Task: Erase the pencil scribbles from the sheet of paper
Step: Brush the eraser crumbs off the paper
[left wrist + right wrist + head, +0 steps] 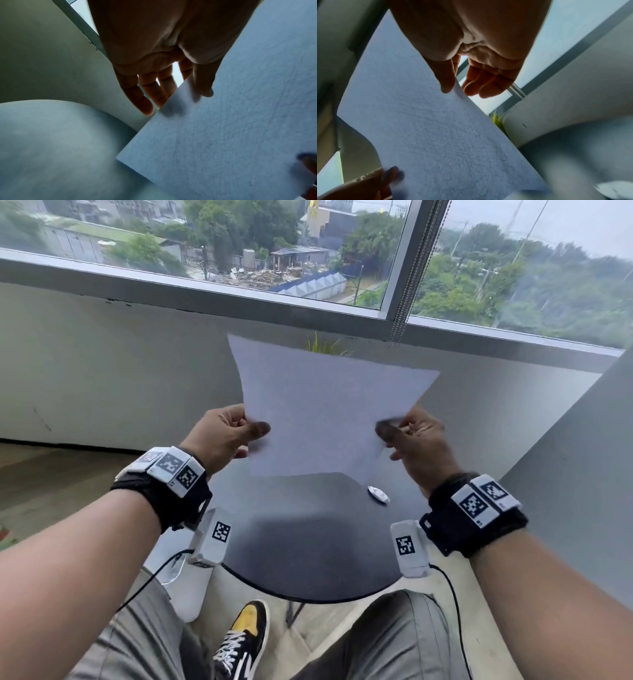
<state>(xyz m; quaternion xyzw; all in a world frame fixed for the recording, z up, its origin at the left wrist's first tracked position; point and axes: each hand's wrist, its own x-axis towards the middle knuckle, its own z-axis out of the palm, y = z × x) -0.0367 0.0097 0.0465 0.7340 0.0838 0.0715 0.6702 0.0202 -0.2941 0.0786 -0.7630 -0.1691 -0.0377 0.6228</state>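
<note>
The black round table sits below the person's hands, w/ the sheet of paper held up above it, tilted toward the window. Left hand pinches the sheet's left edge, right hand the right edge, thumbs on the near face. The small white eraser lies on the table just under and nearer the right hand, so that hand prob. reaches it first. Only faint marks and specks show on the sheet.
</note>
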